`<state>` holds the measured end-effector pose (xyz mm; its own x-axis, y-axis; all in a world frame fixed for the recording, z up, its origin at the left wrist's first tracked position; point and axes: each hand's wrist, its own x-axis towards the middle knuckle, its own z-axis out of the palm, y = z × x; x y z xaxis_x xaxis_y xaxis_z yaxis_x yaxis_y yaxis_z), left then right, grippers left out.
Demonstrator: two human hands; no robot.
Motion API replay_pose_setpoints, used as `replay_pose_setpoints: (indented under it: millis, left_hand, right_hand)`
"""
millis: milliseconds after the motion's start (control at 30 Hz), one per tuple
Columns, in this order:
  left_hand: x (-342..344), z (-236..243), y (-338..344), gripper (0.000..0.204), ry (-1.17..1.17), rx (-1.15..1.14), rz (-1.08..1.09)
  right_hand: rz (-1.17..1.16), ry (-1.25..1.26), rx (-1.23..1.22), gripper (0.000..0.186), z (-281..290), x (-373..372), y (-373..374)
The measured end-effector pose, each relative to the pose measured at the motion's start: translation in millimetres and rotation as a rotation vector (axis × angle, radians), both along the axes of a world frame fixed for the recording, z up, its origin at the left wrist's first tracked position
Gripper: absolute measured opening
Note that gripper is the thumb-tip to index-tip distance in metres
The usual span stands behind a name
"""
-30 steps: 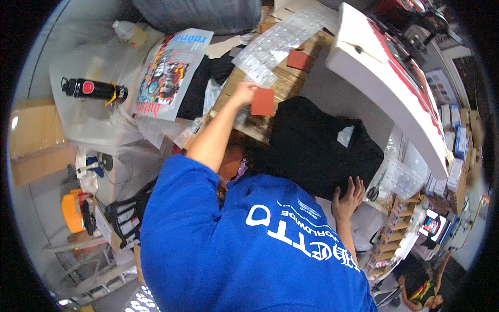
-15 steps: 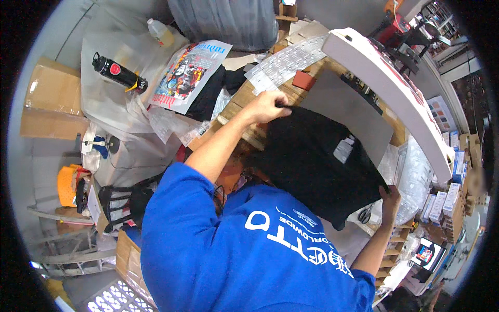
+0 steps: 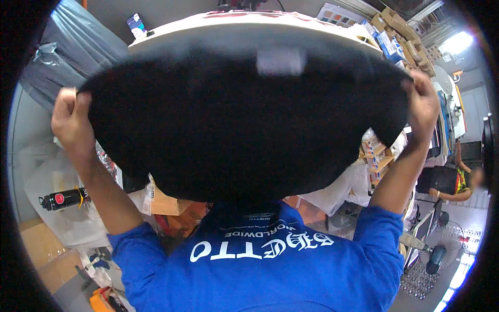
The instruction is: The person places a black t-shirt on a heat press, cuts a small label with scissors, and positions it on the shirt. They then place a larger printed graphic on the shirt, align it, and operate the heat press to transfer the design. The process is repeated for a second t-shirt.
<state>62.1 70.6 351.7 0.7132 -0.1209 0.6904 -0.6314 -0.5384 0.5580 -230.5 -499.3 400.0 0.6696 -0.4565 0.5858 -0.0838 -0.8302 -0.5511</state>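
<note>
A black shirt [image 3: 234,119] is stretched wide in the air in front of my chest, hiding most of the table behind it. My left hand [image 3: 73,117] pinches its upper left corner. Its upper right corner is gripped by the fingers of my right hand [image 3: 423,101]. Between the hands the cloth sags in a broad curve, and a sleeve-like flap hangs beneath the right hand. Near the top edge a pale rectangular patch [image 3: 280,61] shows, blurred by motion.
Beyond the shirt runs a long white machine edge [image 3: 249,30]. A black bottle [image 3: 62,199] lies on plastic sheeting at the left. Cardboard boxes [image 3: 403,31] fill the far right. Further right are another person [image 3: 455,182] and a fan [image 3: 439,255].
Both hands have risen and spread apart, lifting the shirt off the table area and pulling it wide. The view has turned rightward to face the white machine.
</note>
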Motion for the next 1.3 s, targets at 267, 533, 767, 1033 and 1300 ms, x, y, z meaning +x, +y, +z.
replay_pose_setpoints:
  millis: [267,533,767,1033,1300]
  left_hand:
    - [16.8,-27.4,10.9,0.01,0.245,-0.082,-0.949]
    - [152.0,-199.0,-139.5,0.034,1.163,-0.589,-0.365]
    - [200.1,-328.2,-194.3,0.038,0.989,-0.472,-0.101]
    - [83.7,-335.2,-87.8,0.036,0.965,0.132,-0.123]
    - [-140.9,-312.6,23.0,0.011,1.548,-0.472,-0.285]
  right_hand:
    - [0.467,0.113,0.123,0.007,-13.9,-39.4,-3.5]
    - [0.016,0.129,1.234,0.025,-216.1,169.1,-90.1]
    - [-0.199,0.752,0.285,0.036,-348.7,258.3,-118.7]
    - [-0.264,0.527,0.494,0.061,-367.9,93.1,-10.2]
    - [-0.058,0.376,1.517,0.032,-359.8,-132.5,62.2]
